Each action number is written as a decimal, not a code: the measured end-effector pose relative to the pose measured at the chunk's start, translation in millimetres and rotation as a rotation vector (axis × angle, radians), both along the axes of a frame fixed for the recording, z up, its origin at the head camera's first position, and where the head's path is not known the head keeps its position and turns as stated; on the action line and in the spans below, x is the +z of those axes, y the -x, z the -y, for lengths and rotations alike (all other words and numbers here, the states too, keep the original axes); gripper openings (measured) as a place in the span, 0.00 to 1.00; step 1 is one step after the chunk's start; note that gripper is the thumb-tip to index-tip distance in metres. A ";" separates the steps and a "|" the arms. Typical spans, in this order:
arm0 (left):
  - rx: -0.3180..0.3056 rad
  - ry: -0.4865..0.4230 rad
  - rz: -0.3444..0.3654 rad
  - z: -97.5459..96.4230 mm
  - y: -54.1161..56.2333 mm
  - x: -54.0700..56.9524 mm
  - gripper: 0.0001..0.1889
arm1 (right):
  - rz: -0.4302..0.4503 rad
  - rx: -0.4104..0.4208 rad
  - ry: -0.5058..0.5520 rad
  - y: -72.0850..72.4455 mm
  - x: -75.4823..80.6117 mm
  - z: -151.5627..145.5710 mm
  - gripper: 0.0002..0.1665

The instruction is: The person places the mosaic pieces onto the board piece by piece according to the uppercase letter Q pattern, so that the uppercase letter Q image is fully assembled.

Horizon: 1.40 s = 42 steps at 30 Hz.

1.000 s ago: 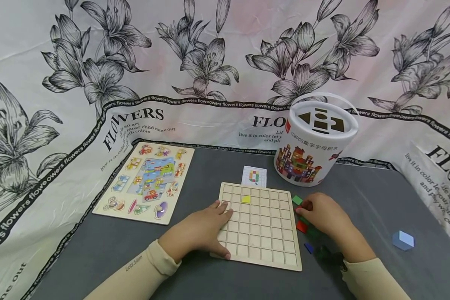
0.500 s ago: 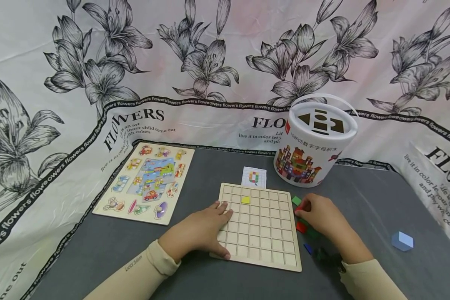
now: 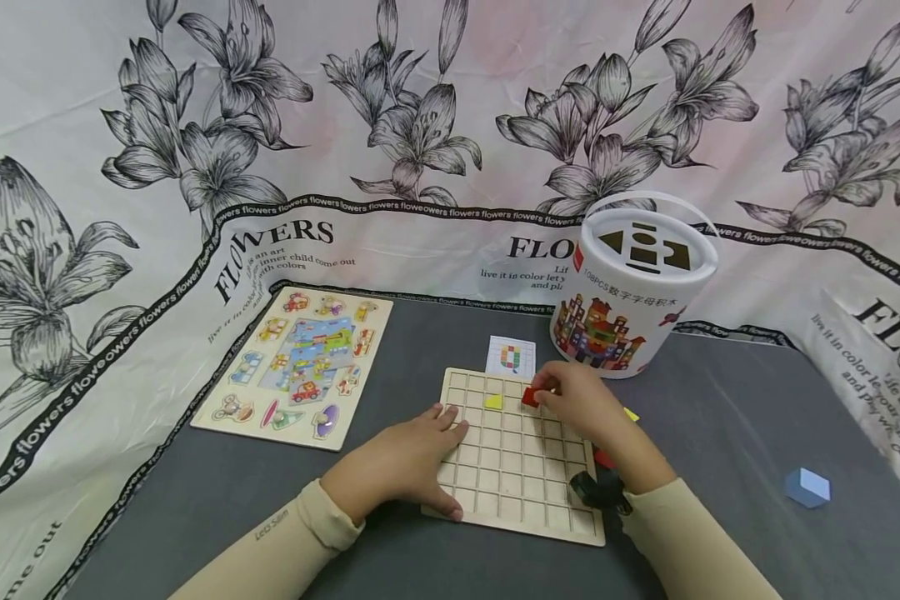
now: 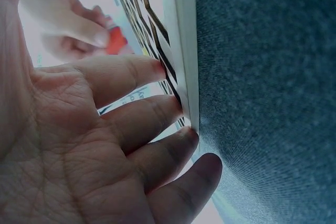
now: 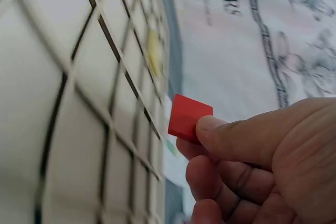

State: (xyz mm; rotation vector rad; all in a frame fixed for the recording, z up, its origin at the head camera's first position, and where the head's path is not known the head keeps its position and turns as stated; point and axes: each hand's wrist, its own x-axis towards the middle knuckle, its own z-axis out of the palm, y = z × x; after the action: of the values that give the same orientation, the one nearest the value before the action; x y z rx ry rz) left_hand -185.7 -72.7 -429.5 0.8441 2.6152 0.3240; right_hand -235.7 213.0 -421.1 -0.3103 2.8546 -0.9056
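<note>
A red square block (image 5: pixel 186 116) is pinched between the thumb and fingers of my right hand (image 3: pixel 576 402), held over the upper right part of the wooden grid board (image 3: pixel 487 483). In the right wrist view the block is tilted and apart from the board's face. One yellow piece (image 3: pixel 493 402) lies in a cell near the board's top edge. My left hand (image 3: pixel 399 462) rests along the board's left edge, fingers spread and touching its rim. Behind the board lies a small card (image 3: pixel 512 356) printed with a coloured letter pattern on a grid.
A white lidded bucket (image 3: pixel 630 292) stands behind the board to the right. Partly hidden under my right forearm are a red piece (image 3: pixel 603 458) and a yellow piece (image 3: pixel 632 414). A picture puzzle board (image 3: pixel 292 367) lies left; a pale blue block (image 3: pixel 807 487) sits far right.
My right hand has picked up the red block from the pieces right of the board and carried it left over the grid. The left hand has stayed on the board's edge.
</note>
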 end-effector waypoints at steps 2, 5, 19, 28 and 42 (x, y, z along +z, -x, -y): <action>-0.001 0.002 -0.003 -0.3 0.5 -2.6 0.62 | 0.001 0.033 0.003 9.7 -9.4 10.5 0.02; 0.000 0.006 -0.001 -1.0 0.6 -3.7 0.62 | 0.010 0.041 0.003 16.5 -17.3 20.2 0.03; -0.006 0.023 -0.012 -2.8 1.7 1.6 0.62 | 0.072 0.026 -0.002 14.5 -18.6 25.6 0.06; 0.006 0.018 -0.001 -2.2 0.2 2.3 0.62 | 0.026 0.032 -0.026 11.8 -16.9 23.9 0.05; 0.010 -0.006 0.003 -0.7 0.1 2.2 0.62 | 0.022 -0.176 -0.178 -11.4 3.7 -90.7 0.14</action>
State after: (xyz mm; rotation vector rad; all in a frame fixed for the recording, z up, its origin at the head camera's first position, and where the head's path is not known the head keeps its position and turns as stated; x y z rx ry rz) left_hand -185.8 -72.1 -427.3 0.8325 2.6180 0.3359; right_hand -224.3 303.6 -417.4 -0.0301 2.9506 -0.6682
